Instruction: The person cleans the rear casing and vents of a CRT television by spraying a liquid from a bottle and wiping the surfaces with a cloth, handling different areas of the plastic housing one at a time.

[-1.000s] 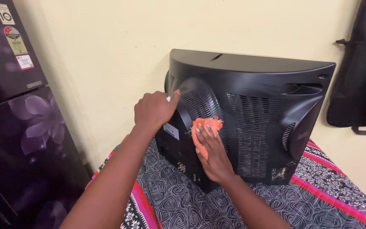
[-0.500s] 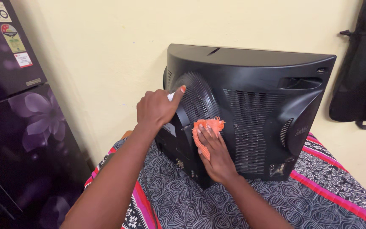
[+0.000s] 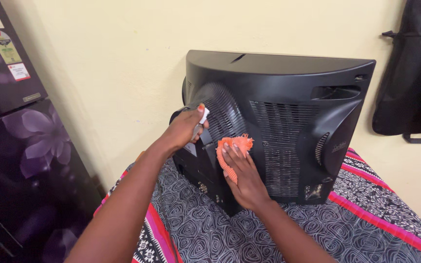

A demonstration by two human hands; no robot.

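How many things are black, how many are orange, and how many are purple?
Black: 2, the television and the hanging bag.
Orange: 1, the cloth under the right hand.
Purple: 1, the flowered fridge.
Total: 4.
The left hand holds a small white thing too hidden to name.

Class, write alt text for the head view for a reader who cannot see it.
A right hand presses an orange cloth against a black TV's vented back while the left hand holds a small white item beside it. The TV sits on a patterned cloth.
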